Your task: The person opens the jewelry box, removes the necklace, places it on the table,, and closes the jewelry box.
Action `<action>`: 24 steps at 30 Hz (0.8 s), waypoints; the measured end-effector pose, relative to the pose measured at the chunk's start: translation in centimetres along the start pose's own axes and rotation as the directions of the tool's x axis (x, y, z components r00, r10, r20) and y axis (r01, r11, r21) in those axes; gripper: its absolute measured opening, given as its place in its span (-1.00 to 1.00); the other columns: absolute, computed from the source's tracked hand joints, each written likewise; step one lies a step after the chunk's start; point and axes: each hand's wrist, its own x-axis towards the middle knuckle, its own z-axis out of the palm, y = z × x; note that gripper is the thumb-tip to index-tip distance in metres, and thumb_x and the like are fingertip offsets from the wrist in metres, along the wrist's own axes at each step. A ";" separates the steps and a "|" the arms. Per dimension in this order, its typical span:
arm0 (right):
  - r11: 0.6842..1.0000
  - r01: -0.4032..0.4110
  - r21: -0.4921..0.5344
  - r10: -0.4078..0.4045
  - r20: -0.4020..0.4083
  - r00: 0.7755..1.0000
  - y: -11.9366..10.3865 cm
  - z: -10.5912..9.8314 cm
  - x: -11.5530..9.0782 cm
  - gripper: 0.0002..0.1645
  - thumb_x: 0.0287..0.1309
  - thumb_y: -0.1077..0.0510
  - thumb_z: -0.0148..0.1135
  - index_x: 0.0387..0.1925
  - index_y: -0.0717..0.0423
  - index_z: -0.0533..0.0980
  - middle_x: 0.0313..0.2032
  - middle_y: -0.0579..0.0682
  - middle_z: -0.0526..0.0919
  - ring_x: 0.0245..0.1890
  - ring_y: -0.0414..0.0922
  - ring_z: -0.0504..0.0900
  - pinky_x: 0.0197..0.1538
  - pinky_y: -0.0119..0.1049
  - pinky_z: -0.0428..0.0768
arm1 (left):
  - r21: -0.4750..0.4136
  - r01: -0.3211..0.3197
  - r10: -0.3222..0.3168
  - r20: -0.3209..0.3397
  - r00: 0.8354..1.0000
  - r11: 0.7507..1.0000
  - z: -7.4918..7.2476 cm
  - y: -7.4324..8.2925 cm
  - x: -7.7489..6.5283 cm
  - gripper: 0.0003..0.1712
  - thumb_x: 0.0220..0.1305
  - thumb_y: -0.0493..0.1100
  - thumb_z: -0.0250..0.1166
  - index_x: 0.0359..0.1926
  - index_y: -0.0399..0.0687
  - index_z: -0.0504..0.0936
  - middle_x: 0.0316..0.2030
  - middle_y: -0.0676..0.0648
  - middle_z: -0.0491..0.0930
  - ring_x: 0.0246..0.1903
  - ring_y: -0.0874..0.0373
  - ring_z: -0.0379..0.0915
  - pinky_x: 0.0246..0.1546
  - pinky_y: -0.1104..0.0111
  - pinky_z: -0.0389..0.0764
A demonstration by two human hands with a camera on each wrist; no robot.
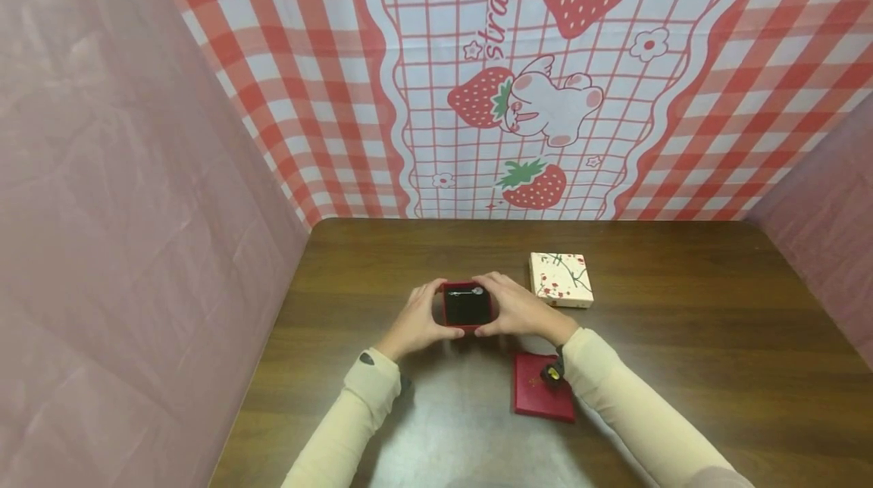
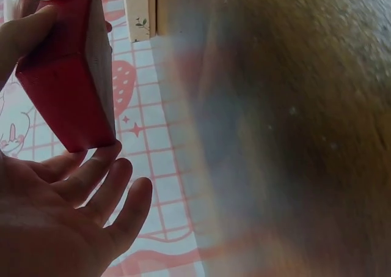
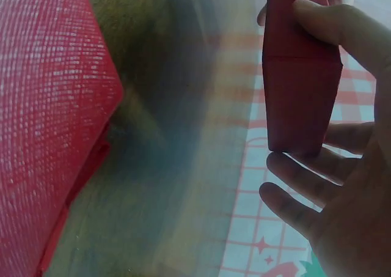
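Beyond the red box (image 3: 299,106) we see a strawberry-print cloth (image 1: 327,94); below it, our brown worktop (image 1: 682,298). Our left hand (image 1: 419,321) and right hand (image 1: 516,311) pinch the box between them, silvery jewellery (image 1: 477,291) on its black lining (image 1: 467,312). Rightward: a floral box (image 1: 562,279).

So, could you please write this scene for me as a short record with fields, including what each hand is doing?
Held object: open red box, raised above the table
Contents: a small silver-coloured piece on black lining
Left hand: grips the box's left side
Right hand: grips the box's right side
On table, near right wrist: flat red square piece, perhaps the lid
On table, beyond right hand: cream box with a branch-and-blossom pattern
Backdrop: red-and-white checked strawberry cloth
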 end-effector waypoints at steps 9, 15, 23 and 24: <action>1.000 -0.001 0.012 0.000 0.015 1.000 0.6 1.5 1.1 0.16 -0.35 -0.10 0.61 0.30 0.30 0.32 0.10 0.18 0.52 0.11 0.10 0.52 0.21 0.07 0.51 | 0.018 0.022 -0.022 0.001 1.000 1.000 -0.1 -1.1 0.3 0.07 -0.18 -0.02 0.59 0.36 -0.15 0.26 0.26 -0.21 0.43 0.29 -0.16 0.24 0.29 -0.09 0.35; 1.000 -0.013 -0.015 0.014 0.033 0.999 0.7 2.2 1.5 0.14 -0.37 -0.13 0.62 0.27 0.25 0.35 0.07 0.15 0.54 0.08 0.07 0.53 0.19 0.03 0.53 | 0.029 0.045 -0.046 0.025 0.999 0.999 -0.1 -1.5 0.5 0.06 -0.21 -0.06 0.59 0.34 -0.13 0.29 0.25 -0.23 0.43 0.28 -0.16 0.27 0.29 -0.08 0.35; 0.998 -0.019 -0.060 0.022 0.053 0.998 0.4 2.4 1.7 0.10 -0.40 -0.15 0.63 0.22 0.22 0.39 0.02 0.13 0.57 0.03 0.08 0.53 0.17 0.02 0.53 | 0.029 0.091 -0.093 0.059 0.994 0.995 -0.1 -1.9 0.7 0.05 -0.25 -0.08 0.62 0.32 -0.09 0.32 0.18 -0.20 0.49 0.24 -0.14 0.30 0.25 -0.09 0.38; 0.998 -0.017 -0.064 0.021 0.055 0.998 0.5 2.5 1.8 0.10 -0.40 -0.15 0.63 0.22 0.22 0.39 0.01 0.13 0.57 0.03 0.08 0.54 0.16 0.02 0.53 | 0.027 0.090 -0.092 0.059 0.994 0.996 -0.1 -2.0 0.7 0.05 -0.26 -0.08 0.63 0.31 -0.10 0.33 0.17 -0.20 0.49 0.24 -0.14 0.31 0.25 -0.09 0.38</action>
